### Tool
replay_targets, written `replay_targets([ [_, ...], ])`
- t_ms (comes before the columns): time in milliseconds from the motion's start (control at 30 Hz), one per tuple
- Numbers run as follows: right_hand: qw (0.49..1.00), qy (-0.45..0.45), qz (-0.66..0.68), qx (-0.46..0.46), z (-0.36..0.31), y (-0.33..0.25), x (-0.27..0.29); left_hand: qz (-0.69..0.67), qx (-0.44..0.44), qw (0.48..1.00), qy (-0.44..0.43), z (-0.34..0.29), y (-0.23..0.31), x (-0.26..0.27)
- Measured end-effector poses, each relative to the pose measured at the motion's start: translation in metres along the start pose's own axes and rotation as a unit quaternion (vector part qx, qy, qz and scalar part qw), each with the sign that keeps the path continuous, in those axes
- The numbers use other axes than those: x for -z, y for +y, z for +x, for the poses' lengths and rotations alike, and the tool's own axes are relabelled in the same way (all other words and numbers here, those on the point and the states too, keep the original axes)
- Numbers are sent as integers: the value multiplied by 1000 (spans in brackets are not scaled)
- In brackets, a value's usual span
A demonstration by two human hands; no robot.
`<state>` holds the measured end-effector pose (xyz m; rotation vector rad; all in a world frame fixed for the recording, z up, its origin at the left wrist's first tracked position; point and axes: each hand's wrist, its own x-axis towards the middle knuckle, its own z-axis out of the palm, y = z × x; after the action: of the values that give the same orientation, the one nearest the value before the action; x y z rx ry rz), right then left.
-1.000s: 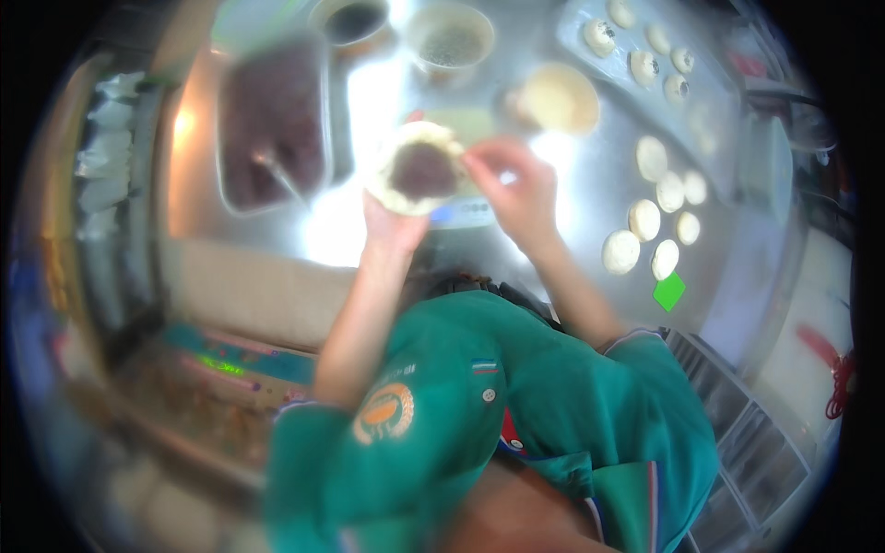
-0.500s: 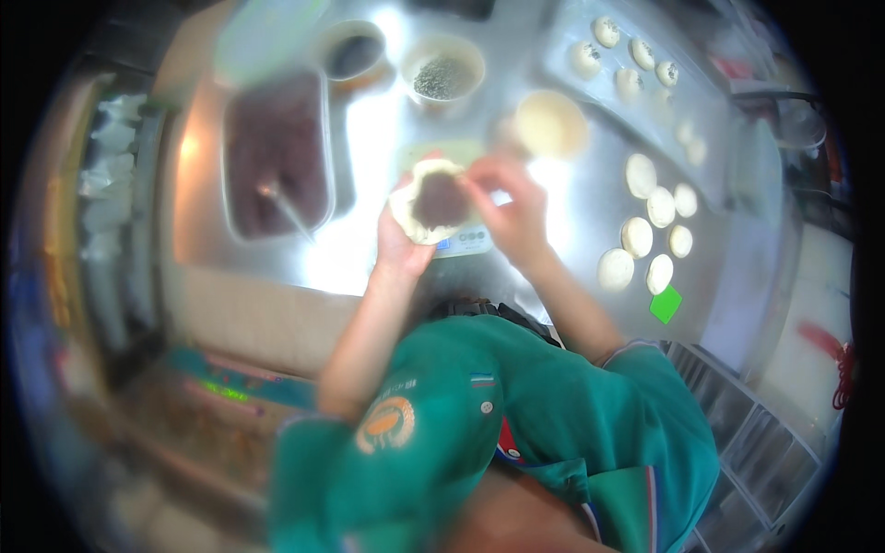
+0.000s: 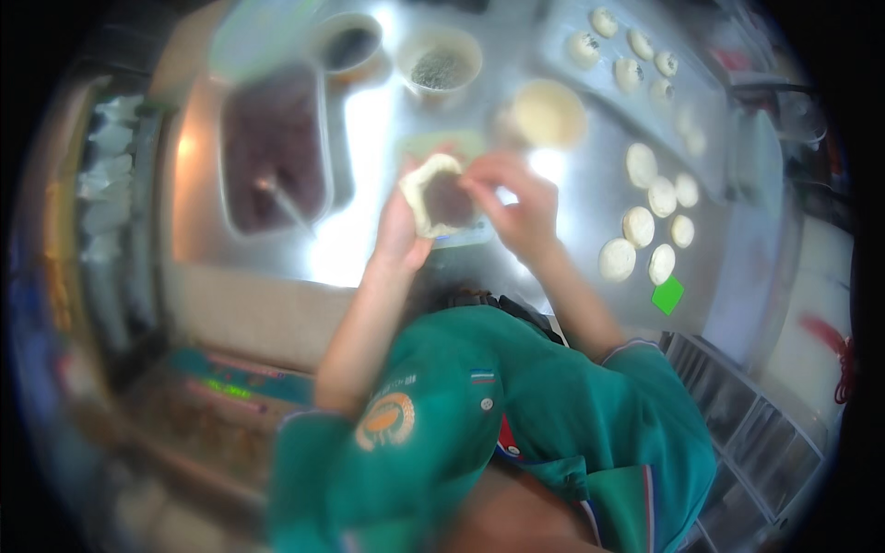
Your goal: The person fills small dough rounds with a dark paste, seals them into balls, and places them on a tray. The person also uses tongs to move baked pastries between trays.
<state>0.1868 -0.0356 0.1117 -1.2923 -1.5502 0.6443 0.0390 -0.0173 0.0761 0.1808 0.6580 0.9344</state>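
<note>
A pale round of dough with a dark red-brown filling in its middle rests in my left hand. The fingers of that hand curl around it from the left and below. With thumb and forefinger together, my right hand pinches the dough's right edge. Beneath both hands lies a pale green kitchen scale, mostly hidden by them and the dough. At the right, several flat dough rounds lie loose on the metal table.
A tray of dark filling with a handled tool sits left. Behind are a dark-filled bowl, a bowl of seeds and a cream-coloured bowl. Far right, a tray bears topped dough balls; a green square lies nearer.
The dough's left rim stands up more around the filling, and the round has tilted to the right. Both hands stay close together over the scale, the right still pinching the edge.
</note>
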Motion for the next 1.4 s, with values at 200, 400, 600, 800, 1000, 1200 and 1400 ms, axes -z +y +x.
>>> replay_targets([
  [200, 994, -41, -15, -95, 2, 5, -3, -5, -20, 1000, 15, 6, -10, 20],
  [400, 995, -53, -62, 59, -3, 6, 2, 27, 16, 999, 32, 10, -14, 19],
  [600, 995, -77, -57, 19, -3, 5, 1, 35, 14, 998, 41, 3, -8, 3],
  [800, 983, -134, -71, 107, 1, 19, 7, -72, 93, 993, 9, 11, -14, 20],
  [1000, 969, -126, -103, 188, -2, 21, 6, -18, 112, 992, 59, 13, -12, 13],
  [1200, 988, -101, -68, 98, -12, 12, 8, -49, 130, 989, 59, 9, -6, 5],
  [1400, 953, -157, -109, 235, -15, 18, 11, 29, 125, 988, 86, 13, -14, 10],
])
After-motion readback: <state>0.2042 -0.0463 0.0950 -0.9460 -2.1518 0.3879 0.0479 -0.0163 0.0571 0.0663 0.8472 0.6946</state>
